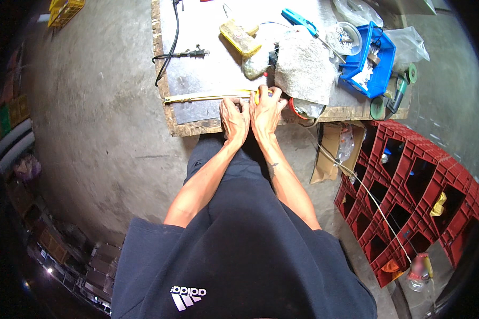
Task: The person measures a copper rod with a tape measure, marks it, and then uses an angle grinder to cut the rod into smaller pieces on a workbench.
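Observation:
A tape measure [258, 97] with a yellow case sits under the fingers of my right hand [266, 109], which is closed on it at the table's front edge. Its yellow blade [207, 97] runs left along the tabletop, nearly to the left edge, with a pale narrow strip beside it. My left hand [234, 118] is closed just left of the right one, thumb and fingers bent in by the blade. What it pinches, if anything, is hidden. A grey-white cloth [303, 66] lies right of my right hand, over a partly hidden red-rimmed container [297, 108].
A wood-edged metal-topped table [213, 69] carries a black plugged cable [181, 55], a yellow box [240, 38], a blue-handled tool [299, 21], a clear tub [344, 38], a blue bin [379, 80] and an angle grinder [400, 90]. Red crates [404, 181] stand at lower right.

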A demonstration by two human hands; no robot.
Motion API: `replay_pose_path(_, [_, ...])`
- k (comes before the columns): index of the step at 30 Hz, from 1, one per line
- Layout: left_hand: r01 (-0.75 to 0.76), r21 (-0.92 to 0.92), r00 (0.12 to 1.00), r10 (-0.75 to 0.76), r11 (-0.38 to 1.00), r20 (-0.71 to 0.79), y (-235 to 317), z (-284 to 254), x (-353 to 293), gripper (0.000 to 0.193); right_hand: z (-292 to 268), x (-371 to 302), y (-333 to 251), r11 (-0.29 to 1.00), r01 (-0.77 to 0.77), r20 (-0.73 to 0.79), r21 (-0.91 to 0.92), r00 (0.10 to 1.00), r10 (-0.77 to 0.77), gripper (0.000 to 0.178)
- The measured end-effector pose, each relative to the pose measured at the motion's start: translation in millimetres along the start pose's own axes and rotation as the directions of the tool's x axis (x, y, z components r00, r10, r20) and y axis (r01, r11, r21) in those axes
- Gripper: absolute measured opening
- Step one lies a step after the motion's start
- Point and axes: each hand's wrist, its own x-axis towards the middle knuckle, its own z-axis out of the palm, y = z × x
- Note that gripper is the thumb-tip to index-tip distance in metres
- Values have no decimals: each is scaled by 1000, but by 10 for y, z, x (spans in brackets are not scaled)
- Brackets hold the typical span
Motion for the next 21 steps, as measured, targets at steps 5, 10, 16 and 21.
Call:
replay_pose_path(5, [-15,2,1000,15,1000,-8,-60,24,-9,25,-21,-1,-32,1000,3,15,-17,1000,-3,31])
replay_pose_path(10, [-21,20,1000,21,1000,-9,-93,46,-10,25,-60,4,-67,1000,-4,20,-6,1000,4,29])
replay_pose_path(16, [-67,12,998,67,998,-17,-43,19,4,23,13,6,-1,1000,-15,20,-16,1000,16,32])
replay_pose_path(21, [-72,33,997,73,997,-7,18,-20,25,24,21,5,1,1000,-13,8,-11,1000,13,31])
